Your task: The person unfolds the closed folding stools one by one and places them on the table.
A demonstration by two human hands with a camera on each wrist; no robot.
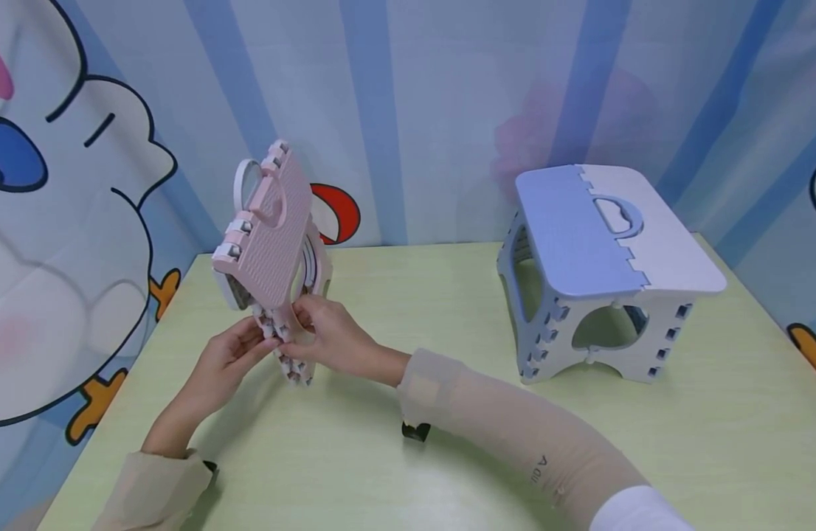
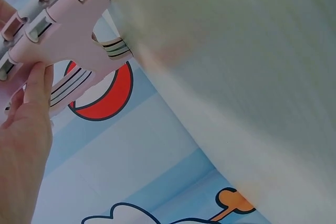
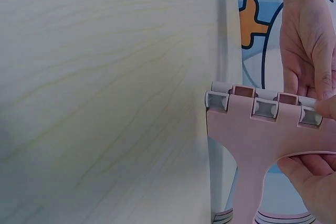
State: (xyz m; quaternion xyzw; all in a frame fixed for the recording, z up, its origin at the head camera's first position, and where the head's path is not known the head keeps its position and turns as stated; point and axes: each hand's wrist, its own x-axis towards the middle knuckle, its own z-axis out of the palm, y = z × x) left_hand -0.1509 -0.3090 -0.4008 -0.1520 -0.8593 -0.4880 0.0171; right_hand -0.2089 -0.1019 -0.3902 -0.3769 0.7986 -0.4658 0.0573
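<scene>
On the left half of the green table [image 1: 448,457], you hold a folded pink stool [image 1: 271,236] upright and tilted, its lower hinged end low between your hands, seemingly just off the tabletop. Your left hand [image 1: 232,354] pinches the bottom edge from the left, thumb laid flat along the pink leg panel [image 2: 63,40] in the left wrist view. Your right hand [image 1: 331,335] curls its fingers round the same lower edge from the right, fingertips beside the row of grey hinge knuckles [image 3: 265,106].

Judging from this, the main risk is a pinch: both sets of fingers sit close to the interlocking hinge teeth, and if the panels swing together or apart suddenly, skin could be caught. The stool also looks top-heavy in this grip, held only at its base, so it could tip toward the cartoon backdrop [image 1: 69,243] or slip down onto the table.

Both forearms reach in low from the near edge, sleeves covering the wrists, hands almost meeting. An unfolded blue stool [image 1: 597,258] stands well apart on the right.
</scene>
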